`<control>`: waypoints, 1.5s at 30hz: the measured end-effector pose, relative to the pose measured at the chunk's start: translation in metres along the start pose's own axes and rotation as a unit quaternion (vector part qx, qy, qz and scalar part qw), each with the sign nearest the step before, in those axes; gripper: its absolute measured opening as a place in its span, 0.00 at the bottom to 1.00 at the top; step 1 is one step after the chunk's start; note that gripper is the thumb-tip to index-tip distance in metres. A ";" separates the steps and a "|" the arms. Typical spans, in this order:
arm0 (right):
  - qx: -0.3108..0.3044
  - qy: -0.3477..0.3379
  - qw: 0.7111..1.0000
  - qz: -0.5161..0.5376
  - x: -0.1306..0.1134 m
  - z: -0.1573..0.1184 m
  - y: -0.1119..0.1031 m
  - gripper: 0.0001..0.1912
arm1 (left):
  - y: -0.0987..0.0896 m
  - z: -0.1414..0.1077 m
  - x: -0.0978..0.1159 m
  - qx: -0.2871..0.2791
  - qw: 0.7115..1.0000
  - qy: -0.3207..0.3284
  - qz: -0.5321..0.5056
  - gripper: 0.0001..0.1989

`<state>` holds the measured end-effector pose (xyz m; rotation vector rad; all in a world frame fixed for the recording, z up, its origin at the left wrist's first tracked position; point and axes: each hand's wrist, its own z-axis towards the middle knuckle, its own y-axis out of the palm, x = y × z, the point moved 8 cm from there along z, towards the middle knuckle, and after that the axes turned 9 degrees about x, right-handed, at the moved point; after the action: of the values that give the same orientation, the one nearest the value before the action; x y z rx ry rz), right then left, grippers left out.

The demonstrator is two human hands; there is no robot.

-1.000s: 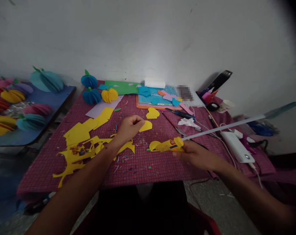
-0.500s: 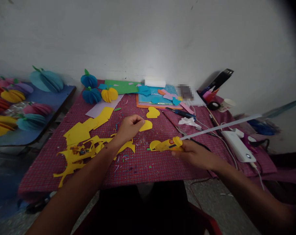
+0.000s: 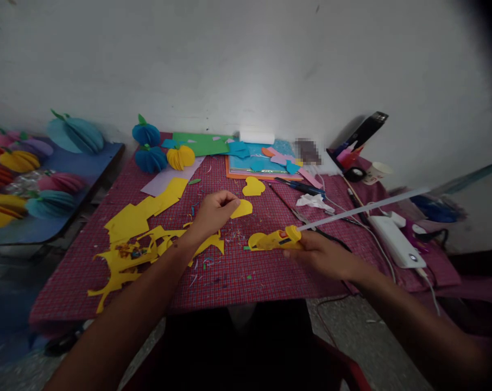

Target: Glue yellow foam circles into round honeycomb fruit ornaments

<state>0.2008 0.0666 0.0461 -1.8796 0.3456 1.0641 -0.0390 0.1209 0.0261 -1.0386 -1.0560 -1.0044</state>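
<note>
My left hand (image 3: 216,213) is closed, thumb and fingertips pinching a small yellow paper piece (image 3: 243,208) with a rounded edge. Wrapped round a yellow glue gun (image 3: 279,239) is my right hand (image 3: 317,252). From the gun's back end a long translucent glue stick (image 3: 360,210) slants up to the right. The gun's front end lies over another rounded yellow piece (image 3: 254,239) on the table; whether they touch I cannot tell. Farther back, a yellow scalloped cutout (image 3: 253,186) lies flat.
Yellow offcuts (image 3: 121,266) and yellow sheets (image 3: 127,221) lie to the left on the checked cloth (image 3: 225,282). Paper pumpkins (image 3: 151,158) stand at the back left, more on a blue table (image 3: 107,163). A white power bank (image 3: 398,244), cables and crumpled tissue (image 3: 314,201) are at the right.
The view has shifted slightly. Both hands keep their holds, and the glue gun stays at the same yellow piece with hardly any movement.
</note>
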 end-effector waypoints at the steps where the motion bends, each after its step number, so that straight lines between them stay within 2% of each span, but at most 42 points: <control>1: 0.001 0.000 1.000 0.003 0.000 0.000 0.000 0.15 | 0.000 0.000 0.000 0.000 1.000 0.000 0.001 0.10; 20: 0.026 -0.019 0.999 0.006 -0.015 0.005 -0.001 0.16 | 0.000 0.000 0.002 0.000 1.000 -0.001 0.007 0.10; 30: 0.019 0.000 1.000 -0.001 -0.004 0.007 0.001 0.15 | 0.000 0.000 0.002 0.000 1.000 -0.001 0.016 0.11; 45: 0.006 -0.018 1.000 -0.002 -0.007 0.008 -0.001 0.15 | -0.001 0.000 0.001 -0.001 1.000 -0.001 0.015 0.10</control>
<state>0.1926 0.0726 0.0505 -1.8485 0.3260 1.0884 -0.0394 0.1202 0.0273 -1.0536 -1.0383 -0.9796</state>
